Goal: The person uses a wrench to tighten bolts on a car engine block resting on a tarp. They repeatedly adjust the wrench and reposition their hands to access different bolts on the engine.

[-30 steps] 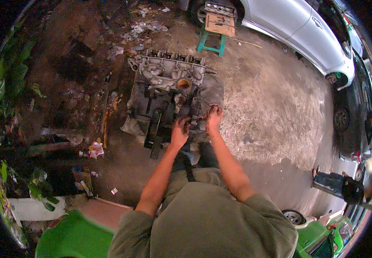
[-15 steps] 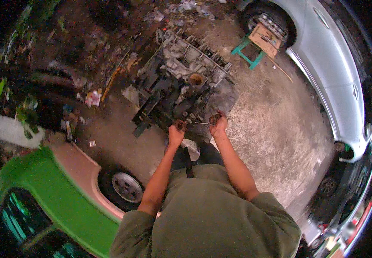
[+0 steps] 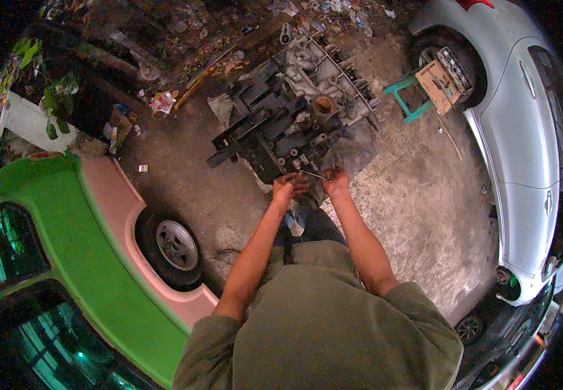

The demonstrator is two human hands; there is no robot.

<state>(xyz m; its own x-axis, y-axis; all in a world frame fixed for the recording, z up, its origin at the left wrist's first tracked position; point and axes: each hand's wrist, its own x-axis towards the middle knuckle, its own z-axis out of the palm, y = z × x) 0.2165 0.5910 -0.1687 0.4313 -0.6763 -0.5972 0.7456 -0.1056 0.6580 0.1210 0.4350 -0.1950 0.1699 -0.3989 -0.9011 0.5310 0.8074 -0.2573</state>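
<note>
A grimy, partly stripped engine [image 3: 307, 81] lies on the ground in front of me, pale metal on its far side and black parts on its near left. At its near edge is my left hand [image 3: 288, 188], blackened, its fingers stretched apart with nothing visibly held. My right hand [image 3: 337, 183] is closed on one end of a thin metal tool [image 3: 314, 175]. The tool's free end points left toward small round fittings on the engine's near side. Its exact kind is too small to make out, and I cannot tell whether its tip touches the engine.
A green stool [image 3: 406, 97] carries a wooden board [image 3: 439, 86] with metal parts, next to a silver car [image 3: 489, 130] on the right. A green and pink car body [image 3: 93, 240] stands at the near left. Litter [image 3: 162, 102] lies at the far left.
My left hand has opened from a curled shape and its fingers now reach rightward. The tool in my right hand has tilted, its left end farther away. The whole view has shifted.
</note>
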